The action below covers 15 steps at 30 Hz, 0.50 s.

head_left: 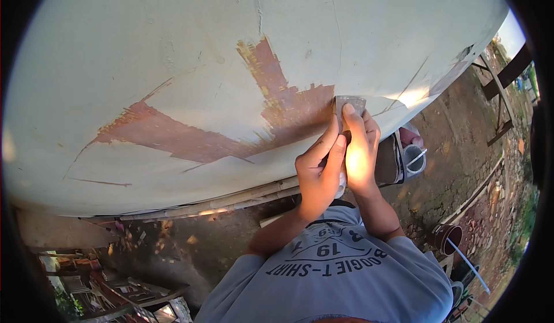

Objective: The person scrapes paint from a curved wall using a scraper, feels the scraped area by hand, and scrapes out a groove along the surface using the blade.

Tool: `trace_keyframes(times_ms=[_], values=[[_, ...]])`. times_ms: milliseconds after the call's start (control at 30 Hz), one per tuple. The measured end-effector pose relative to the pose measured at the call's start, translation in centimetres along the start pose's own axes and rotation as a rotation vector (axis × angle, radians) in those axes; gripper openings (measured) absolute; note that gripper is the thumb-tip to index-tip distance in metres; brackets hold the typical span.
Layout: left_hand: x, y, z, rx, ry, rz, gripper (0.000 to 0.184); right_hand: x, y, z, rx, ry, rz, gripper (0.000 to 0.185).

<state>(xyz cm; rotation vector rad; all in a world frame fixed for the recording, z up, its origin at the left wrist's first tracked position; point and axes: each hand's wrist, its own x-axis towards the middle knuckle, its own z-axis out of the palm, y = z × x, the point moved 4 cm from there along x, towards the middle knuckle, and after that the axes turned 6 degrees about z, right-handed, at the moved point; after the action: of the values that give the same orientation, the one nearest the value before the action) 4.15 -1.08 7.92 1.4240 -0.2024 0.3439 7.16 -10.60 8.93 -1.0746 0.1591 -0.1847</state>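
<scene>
A large pale curved surface (190,46) fills the upper view, with reddish-brown patches (300,109) where its coating is gone. Both of my hands meet at the right end of a patch. My right hand (360,150) is closed on a flat grey scraper blade (350,102), its thumb lying on the blade's face. My left hand (320,170) is closed beside it, its fingertips at the blade's left edge. The blade's wide edge is against the pale surface. The scraper's lower part is hidden by my fingers.
Below the surface runs a pale ledge (259,195). At the right are a white container (414,160) with a stick and a dark red bucket (447,239) with a blue stick. Scrap wood (115,288) lies at lower left, and a metal frame (503,106) stands at far right.
</scene>
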Motion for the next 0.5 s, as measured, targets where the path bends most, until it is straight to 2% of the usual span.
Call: trace_keyframes(times_ms=[167, 267, 300, 400, 433, 467, 500], values=[[-1.2, -2.4, -0.3, 0.147, 0.031, 0.182, 0.038, 0.1, 1.2, -0.6, -0.066, 0.019, 0.002, 0.024], [0.4, 1.4, 0.5, -0.141, -0.04, -0.066, 0.037, 0.1, -0.7, 0.5, 0.063, -0.024, -0.01, 0.022], [0.7, 2.1, 0.7, -0.19, -0.051, -0.091, 0.037, -0.1, -1.1, 0.6, 0.053, -0.043, 0.01, 0.022], [-0.3, -0.3, 0.2, -0.013, 0.011, 0.009, 0.036, -0.2, -0.9, 0.6, -0.004, -0.002, -0.056, 0.023], [-0.7, -0.7, 0.2, 0.026, 0.029, 0.069, 0.037, -0.3, 0.4, -0.1, -0.011, 0.018, 0.016, 0.024], [-0.9, -1.1, 0.1, 0.101, 0.043, 0.125, 0.037, 0.1, 0.4, -0.1, -0.007, 0.012, -0.016, 0.025], [-0.5, -1.1, 0.1, 0.078, 0.035, 0.121, 0.037, 0.2, 0.2, 0.0, -0.011, 0.004, -0.036, 0.025]])
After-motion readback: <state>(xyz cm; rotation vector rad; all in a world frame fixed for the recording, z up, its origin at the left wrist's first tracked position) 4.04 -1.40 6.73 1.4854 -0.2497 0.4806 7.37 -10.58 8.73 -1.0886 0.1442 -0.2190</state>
